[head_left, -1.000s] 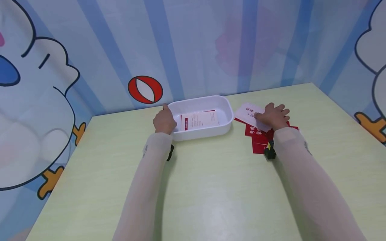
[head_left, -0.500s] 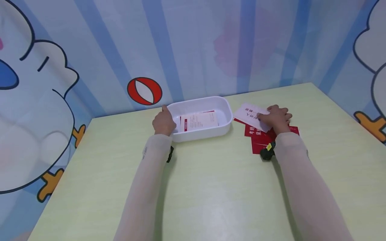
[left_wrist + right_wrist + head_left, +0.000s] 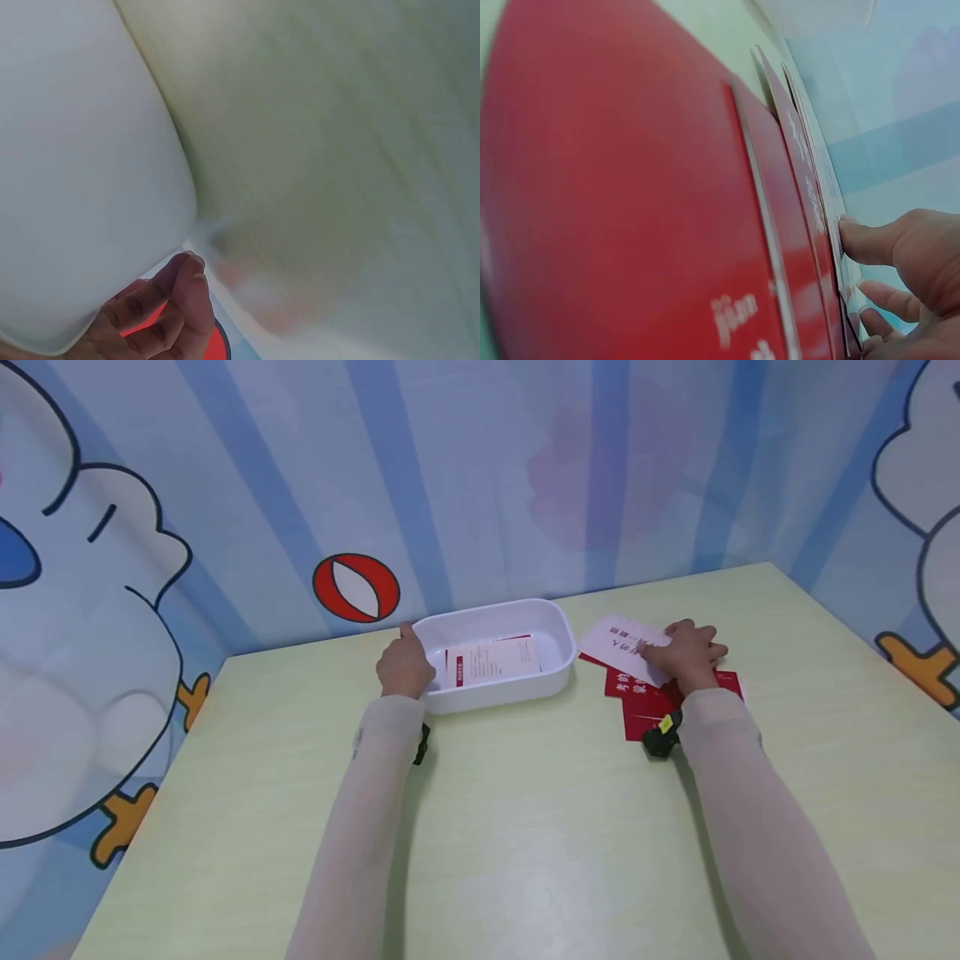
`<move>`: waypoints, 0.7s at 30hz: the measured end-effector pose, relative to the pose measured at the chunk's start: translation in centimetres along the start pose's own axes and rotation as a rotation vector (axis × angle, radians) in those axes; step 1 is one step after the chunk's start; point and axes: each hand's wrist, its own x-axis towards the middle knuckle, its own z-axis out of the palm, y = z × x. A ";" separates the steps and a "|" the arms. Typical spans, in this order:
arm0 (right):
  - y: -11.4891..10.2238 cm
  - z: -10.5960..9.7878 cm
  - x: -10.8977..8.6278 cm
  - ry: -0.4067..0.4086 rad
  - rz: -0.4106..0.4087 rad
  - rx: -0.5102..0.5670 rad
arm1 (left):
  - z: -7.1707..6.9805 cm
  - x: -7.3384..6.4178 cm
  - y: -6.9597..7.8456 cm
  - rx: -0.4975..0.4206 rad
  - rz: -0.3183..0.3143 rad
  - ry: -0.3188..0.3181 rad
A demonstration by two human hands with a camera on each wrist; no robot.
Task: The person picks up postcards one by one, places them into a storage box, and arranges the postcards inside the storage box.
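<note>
My left hand (image 3: pixel 405 667) grips the left end of a white plastic tray (image 3: pixel 498 697). In the left wrist view, its fingers (image 3: pixel 191 300) curl by the tray's outer corner. A printed card (image 3: pixel 497 662) lies in the tray over a red-edged one. To the right, my right hand (image 3: pixel 686 656) rests over a loose pile, its thumb on a pale pink card (image 3: pixel 618 643) with red lettering. The other fingers spread past that card's right end. Red cards (image 3: pixel 641 717) with white lettering lie fanned below; in the right wrist view a red card (image 3: pixel 630 187) fills the near side.
The pale green table (image 3: pixel 525 827) ends at the back against a blue striped cloth (image 3: pixel 495 485) with cartoon prints. Its right back corner lies beyond the card pile. Black wrist cameras (image 3: pixel 660 739) sit under both sleeves.
My right hand has shifted slightly right, its fingers drawing a little closer together, with the thumb still on the pink card. The left hand and tray hold still; the head view has tilted slightly.
</note>
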 end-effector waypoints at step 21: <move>0.1 -0.2 -0.3 0.057 0.072 0.141 | 0.1 -0.1 -0.1 -0.003 0.014 0.012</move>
